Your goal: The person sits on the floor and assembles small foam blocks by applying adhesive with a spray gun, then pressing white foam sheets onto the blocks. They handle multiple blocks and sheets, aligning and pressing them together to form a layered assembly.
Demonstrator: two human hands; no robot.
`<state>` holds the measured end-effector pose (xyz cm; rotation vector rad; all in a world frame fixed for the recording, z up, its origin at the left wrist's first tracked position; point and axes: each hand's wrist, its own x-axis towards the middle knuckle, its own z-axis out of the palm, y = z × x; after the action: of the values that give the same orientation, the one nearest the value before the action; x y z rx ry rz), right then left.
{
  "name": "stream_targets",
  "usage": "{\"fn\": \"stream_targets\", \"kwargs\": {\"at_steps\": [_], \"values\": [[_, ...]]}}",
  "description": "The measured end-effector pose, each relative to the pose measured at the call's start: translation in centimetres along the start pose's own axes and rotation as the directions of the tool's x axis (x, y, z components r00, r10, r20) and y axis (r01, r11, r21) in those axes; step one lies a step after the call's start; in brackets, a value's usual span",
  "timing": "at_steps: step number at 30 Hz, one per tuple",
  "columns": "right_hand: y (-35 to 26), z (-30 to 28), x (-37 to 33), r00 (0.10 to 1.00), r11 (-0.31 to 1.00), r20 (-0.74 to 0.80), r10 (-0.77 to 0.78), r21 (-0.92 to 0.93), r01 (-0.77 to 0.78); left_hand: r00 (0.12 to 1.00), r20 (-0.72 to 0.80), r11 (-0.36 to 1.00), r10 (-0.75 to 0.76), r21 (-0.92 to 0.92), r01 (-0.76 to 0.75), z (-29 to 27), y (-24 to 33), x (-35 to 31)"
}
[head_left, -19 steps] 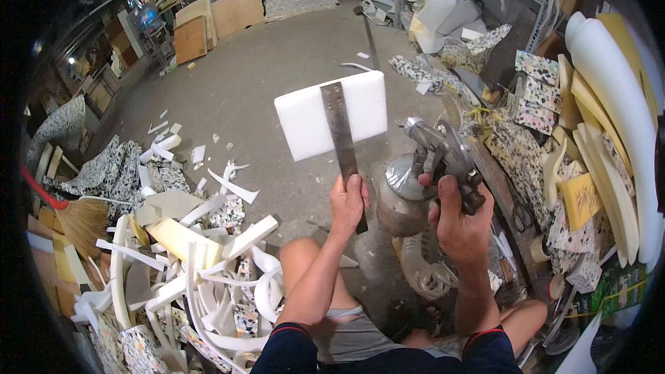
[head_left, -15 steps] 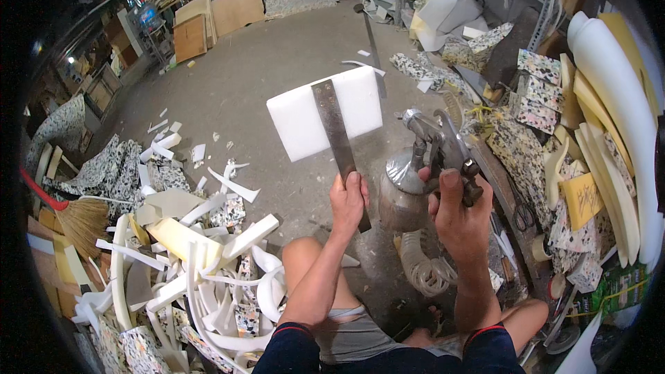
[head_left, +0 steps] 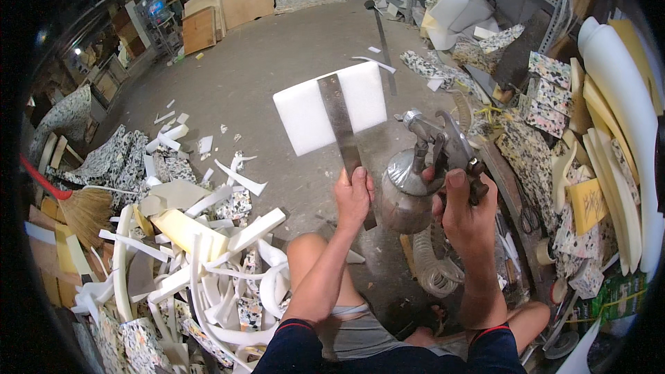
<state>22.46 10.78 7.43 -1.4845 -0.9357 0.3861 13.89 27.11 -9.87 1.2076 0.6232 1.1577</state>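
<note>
My left hand is closed round the lower part of a flat metal strip, which points up and away from me. Behind the strip's upper part is a white foam block, tilted and held up off the floor; how it stays on the strip I cannot tell. In my right hand is a metal spray gun with a round silver cup under its front end. The gun's nozzle end points left, toward the foam, and the two are apart. Fingers of the right hand are partly hidden behind the handle.
Foam offcuts pile up at my left beside a straw broom. A coiled clear hose lies below the cup. Foam sheets lean at the right, near black-handled scissors. Wooden boards stand at the back.
The surroundings have shifted slightly to the right in the view. The foam block and strip sit a little higher. Both hands keep the same hold.
</note>
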Motion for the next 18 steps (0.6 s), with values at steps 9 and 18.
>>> {"fn": "stream_targets", "kwargs": {"at_steps": [9,18], "values": [[0.0,0.1,-0.2,1.0,1.0,0.021,-0.004,-0.02,0.005,0.997,-0.037,0.995,0.067,0.08,-0.064,0.4,0.7,-0.3],[-1.8,1.0,-2.4,0.973,0.994,0.228,-0.026,0.109,0.001,0.997,-0.065,0.998,0.037,0.051,-0.034,-0.8,-0.8,0.5]]}}
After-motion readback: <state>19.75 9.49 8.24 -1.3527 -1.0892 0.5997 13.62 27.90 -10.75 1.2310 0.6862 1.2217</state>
